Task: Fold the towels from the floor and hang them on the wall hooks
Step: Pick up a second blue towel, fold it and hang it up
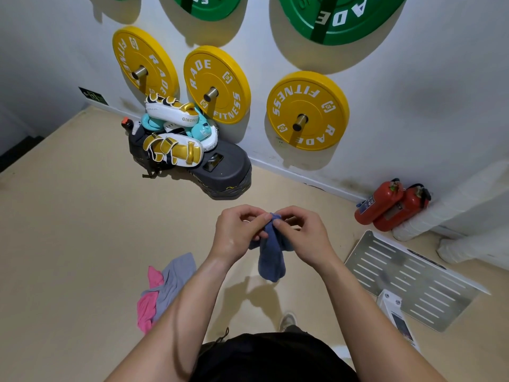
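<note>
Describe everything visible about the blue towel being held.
The blue towel looks like soft terry cloth, dusky blue, bunched into a narrow hanging bundle. Its top edge is pinched by the left hand and right hand, held in the air above the beige floor; its lower end hangs free, touching nothing else.

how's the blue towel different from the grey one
The blue towel is dark and hangs bunched, pinched at its top by the left hand and right hand. The grey towel is pale and lies rumpled on the floor, touching a pink towel. Both are soft cloth.
</note>
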`<state>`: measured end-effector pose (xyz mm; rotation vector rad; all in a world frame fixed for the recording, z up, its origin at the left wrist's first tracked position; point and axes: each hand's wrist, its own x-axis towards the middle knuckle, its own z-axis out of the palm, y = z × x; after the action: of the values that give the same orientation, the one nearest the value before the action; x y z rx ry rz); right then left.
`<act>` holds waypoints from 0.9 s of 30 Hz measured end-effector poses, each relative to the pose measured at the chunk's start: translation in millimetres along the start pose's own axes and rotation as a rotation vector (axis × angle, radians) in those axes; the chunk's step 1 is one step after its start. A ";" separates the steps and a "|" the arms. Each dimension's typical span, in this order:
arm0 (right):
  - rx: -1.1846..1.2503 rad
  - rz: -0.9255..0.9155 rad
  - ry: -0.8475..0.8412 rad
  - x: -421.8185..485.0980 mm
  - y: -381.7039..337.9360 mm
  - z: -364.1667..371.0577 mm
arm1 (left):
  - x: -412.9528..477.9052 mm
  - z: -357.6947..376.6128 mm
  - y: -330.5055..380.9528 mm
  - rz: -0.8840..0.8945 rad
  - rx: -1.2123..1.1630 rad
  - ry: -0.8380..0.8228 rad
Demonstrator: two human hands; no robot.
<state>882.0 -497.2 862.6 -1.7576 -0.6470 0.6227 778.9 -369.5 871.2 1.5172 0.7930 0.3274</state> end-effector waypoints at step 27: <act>-0.311 -0.236 -0.204 54.1 -68.8 -61.1 | 40.7 -61.2 -54.9 0.013 0.588 -0.141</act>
<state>954.8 -484.0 939.6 -1.8775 -1.1247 0.5627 753.6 -300.6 816.2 2.0678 0.8060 -0.0144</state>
